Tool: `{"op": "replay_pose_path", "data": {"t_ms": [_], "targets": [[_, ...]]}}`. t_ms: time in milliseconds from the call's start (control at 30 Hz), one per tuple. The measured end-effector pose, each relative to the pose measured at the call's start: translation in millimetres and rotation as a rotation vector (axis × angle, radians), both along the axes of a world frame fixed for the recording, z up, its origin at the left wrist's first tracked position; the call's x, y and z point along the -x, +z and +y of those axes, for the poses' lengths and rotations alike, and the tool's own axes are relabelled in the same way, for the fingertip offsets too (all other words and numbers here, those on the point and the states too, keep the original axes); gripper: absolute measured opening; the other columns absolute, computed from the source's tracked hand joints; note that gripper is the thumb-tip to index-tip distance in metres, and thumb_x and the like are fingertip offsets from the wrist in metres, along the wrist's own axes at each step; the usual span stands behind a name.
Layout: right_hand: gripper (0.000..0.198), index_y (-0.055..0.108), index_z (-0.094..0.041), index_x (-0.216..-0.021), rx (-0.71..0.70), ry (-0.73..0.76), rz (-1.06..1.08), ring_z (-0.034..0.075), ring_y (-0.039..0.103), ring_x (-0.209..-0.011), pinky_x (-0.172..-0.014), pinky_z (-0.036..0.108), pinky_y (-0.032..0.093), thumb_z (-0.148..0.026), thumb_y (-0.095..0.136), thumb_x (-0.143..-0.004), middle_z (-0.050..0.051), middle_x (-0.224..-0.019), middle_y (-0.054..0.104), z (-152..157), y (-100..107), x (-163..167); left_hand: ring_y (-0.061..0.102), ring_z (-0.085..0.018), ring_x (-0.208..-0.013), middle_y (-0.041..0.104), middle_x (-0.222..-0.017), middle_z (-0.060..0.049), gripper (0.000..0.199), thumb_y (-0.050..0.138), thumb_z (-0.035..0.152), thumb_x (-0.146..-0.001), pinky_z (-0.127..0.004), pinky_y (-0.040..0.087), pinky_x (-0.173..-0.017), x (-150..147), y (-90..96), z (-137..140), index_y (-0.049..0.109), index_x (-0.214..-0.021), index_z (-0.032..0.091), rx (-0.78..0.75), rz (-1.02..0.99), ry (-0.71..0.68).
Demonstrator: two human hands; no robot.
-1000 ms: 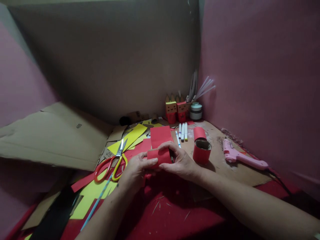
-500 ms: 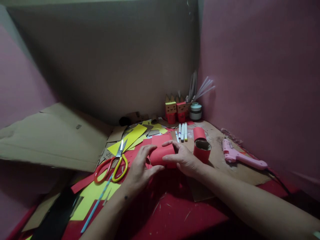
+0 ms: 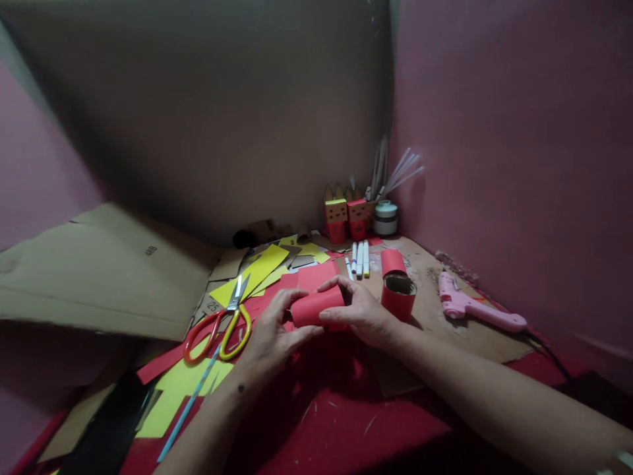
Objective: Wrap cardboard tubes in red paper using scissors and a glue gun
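Left hand (image 3: 274, 335) and right hand (image 3: 364, 316) both clamped on opposite ends of red paper tube (image 3: 315, 310), sideways over worktop (image 3: 331, 422), presumably keeping its curve snug; scissors (image 3: 232, 309) left, pink hot glue gun (image 3: 459, 305) right, probably parked for reach.

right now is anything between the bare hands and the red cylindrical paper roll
Nothing visible: the left hand and right hand grip the roll directly. The metal-bladed scissors with red and yellow handles lie to the left; the upright red cardboard-lined tube stands beyond the right hand.
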State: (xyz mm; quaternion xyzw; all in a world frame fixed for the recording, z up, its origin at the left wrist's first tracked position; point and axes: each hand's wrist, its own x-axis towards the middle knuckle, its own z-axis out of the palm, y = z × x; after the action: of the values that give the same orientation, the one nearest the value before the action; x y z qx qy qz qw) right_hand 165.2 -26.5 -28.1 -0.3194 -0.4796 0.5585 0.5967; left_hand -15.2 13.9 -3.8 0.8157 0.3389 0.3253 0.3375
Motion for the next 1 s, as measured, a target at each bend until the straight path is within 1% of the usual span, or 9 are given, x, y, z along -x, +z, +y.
{"op": "replay_pose_path", "data": {"t_ms": [167, 433, 500, 567, 633, 733, 800, 900, 1000], "targets": [[0.051, 0.052, -0.02, -0.099, -0.087, -0.009, -0.089, 0.013, 0.058, -0.073, -0.065, 0.025, 0.046, -0.022, 0.083, -0.059, -0.002, -0.085, 0.06, -3.3, 5.5, -1.9, 0.05, -0.024, -0.108, 0.056, -0.111, -0.004, 0.04, 0.071, 0.037, -0.071, -0.032, 0.041, -0.083, 3.2, 5.4, 1.6, 0.056, -0.107, 0.024, -0.075, 0.031, 0.016], [0.049, 0.054, -0.02, -0.098, -0.155, -0.075, -0.259, 0.017, 0.059, -0.081, -0.074, 0.032, 0.048, -0.027, 0.082, -0.059, 0.001, -0.089, 0.061, -3.7, 9.3, -2.8, 0.05, -0.026, -0.109, 0.056, -0.111, -0.005, 0.037, 0.072, 0.035, -0.069, -0.036, 0.043, -0.084, 3.8, 9.7, 1.5, 0.058, -0.102, 0.024, -0.038, 0.04, 0.006], [0.049, 0.054, -0.02, -0.097, -0.18, -0.097, -0.261, 0.019, 0.06, -0.086, -0.079, 0.035, 0.047, -0.027, 0.083, -0.058, 0.002, -0.092, 0.061, -3.3, 9.6, -3.1, 0.051, -0.025, -0.106, 0.052, -0.119, -0.005, 0.05, 0.074, 0.033, -0.067, -0.034, 0.046, -0.079, 3.6, 10.3, 0.3, 0.054, -0.112, 0.027, 0.068, -0.016, -0.024], [0.048, 0.055, -0.021, -0.096, -0.197, -0.113, -0.254, 0.02, 0.059, -0.09, -0.082, 0.036, 0.047, -0.027, 0.083, -0.058, 0.002, -0.095, 0.061, -3.2, 10.0, -3.8, 0.053, -0.024, -0.104, 0.044, -0.13, -0.006, 0.074, 0.077, 0.029, -0.063, -0.032, 0.048, -0.074, 4.1, 11.7, -0.3, 0.04, -0.128, 0.032, 0.226, -0.121, -0.037], [0.047, 0.056, -0.021, -0.096, -0.227, -0.12, -0.224, 0.02, 0.058, -0.093, -0.083, 0.036, 0.046, -0.026, 0.083, -0.058, 0.002, -0.098, 0.06, -3.4, 10.7, -4.7, 0.053, -0.024, -0.106, 0.039, -0.137, -0.009, 0.086, 0.075, 0.031, -0.065, -0.032, 0.049, -0.077, 5.5, 12.8, 0.6, 0.029, -0.137, 0.031, 0.349, -0.241, -0.001], [0.045, 0.056, -0.022, -0.095, -0.299, -0.101, -0.152, 0.019, 0.057, -0.097, -0.084, 0.035, 0.046, -0.022, 0.083, -0.059, 0.003, -0.103, 0.058, -4.9, 12.8, -5.2, 0.055, -0.027, -0.107, 0.046, -0.134, -0.015, 0.073, 0.066, 0.044, -0.075, -0.033, 0.049, -0.08, 7.5, 11.7, 3.7, 0.036, -0.137, 0.018, 0.506, -0.365, 0.032], [0.045, 0.056, -0.022, -0.094, -0.343, -0.085, -0.134, 0.019, 0.056, -0.097, -0.085, 0.035, 0.046, -0.019, 0.082, -0.058, 0.003, -0.105, 0.057, -6.6, 15.0, -5.1, 0.061, -0.027, -0.096, 0.056, -0.122, -0.018, 0.065, 0.062, 0.048, -0.077, -0.033, 0.051, -0.071, 7.5, 9.7, 4.7, 0.047, -0.129, 0.011, 0.679, -0.402, -0.073], [0.044, 0.055, -0.021, -0.095, -0.386, -0.074, -0.164, 0.019, 0.055, -0.098, -0.086, 0.036, 0.045, -0.018, 0.081, -0.059, 0.004, -0.104, 0.056, -9.4, 18.8, -5.1, 0.064, -0.025, -0.082, 0.066, -0.103, -0.016, 0.045, 0.061, 0.041, -0.079, -0.032, 0.052, -0.063, 5.4, 8.8, 2.2, 0.062, -0.111, 0.009, 0.844, -0.465, -0.257], [0.042, 0.054, -0.021, -0.096, -0.413, -0.059, -0.23, 0.019, 0.055, -0.098, -0.088, 0.038, 0.045, -0.02, 0.08, -0.063, 0.005, -0.104, 0.056, -12.2, 22.1, -5.7, 0.064, -0.02, -0.075, 0.069, -0.093, -0.012, 0.03, 0.062, 0.03, -0.08, -0.031, 0.053, -0.063, 2.7, 11.7, -2.6, 0.065, -0.103, 0.011, 0.877, -0.539, -0.267]]}}
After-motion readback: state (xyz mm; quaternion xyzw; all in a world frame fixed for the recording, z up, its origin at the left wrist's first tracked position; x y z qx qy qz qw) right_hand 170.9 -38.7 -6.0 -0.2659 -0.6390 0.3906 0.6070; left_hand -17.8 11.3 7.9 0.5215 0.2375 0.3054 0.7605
